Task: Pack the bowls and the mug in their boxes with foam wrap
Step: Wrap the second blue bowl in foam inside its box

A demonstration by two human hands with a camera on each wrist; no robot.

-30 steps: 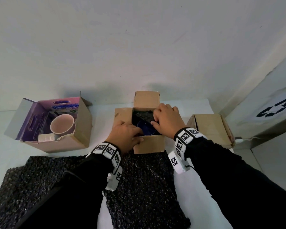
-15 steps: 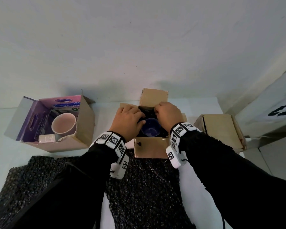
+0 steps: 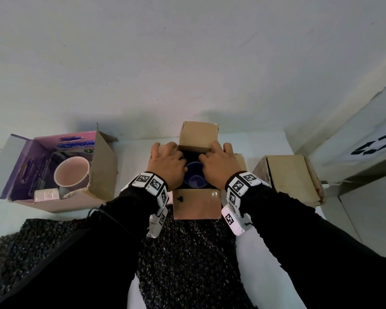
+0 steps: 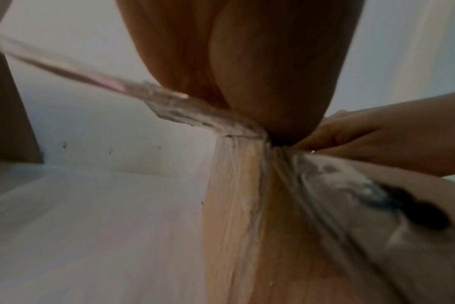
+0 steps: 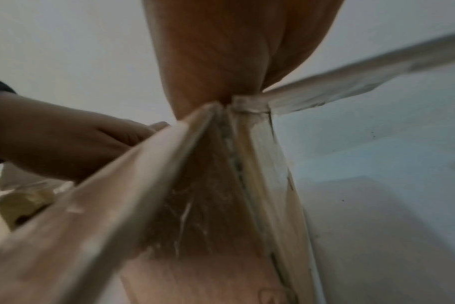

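A blue bowl (image 3: 195,180) sits inside the open middle cardboard box (image 3: 196,205), with dark foam around it. My left hand (image 3: 167,163) lies on the box's left side, fingers stretched toward the upright far flap (image 3: 198,137). My right hand (image 3: 218,166) lies on the right side, its bent fingertips at the foot of that flap. Neither hand holds anything that I can see. In the wrist views each palm, left hand (image 4: 247,61) and right hand (image 5: 221,51), presses on a box corner. The pink mug (image 3: 71,173) stands in the purple box (image 3: 42,150) at the left.
A closed cardboard box (image 3: 288,177) stands to the right of the middle box. Sheets of black foam wrap (image 3: 187,253) lie on the white table in front of it and at the near left (image 3: 20,253). A wall rises just behind the boxes.
Both hands have moved from the middle of the box opening out to its left and right sides and toward the far flap. More of the blue bowl shows between them.
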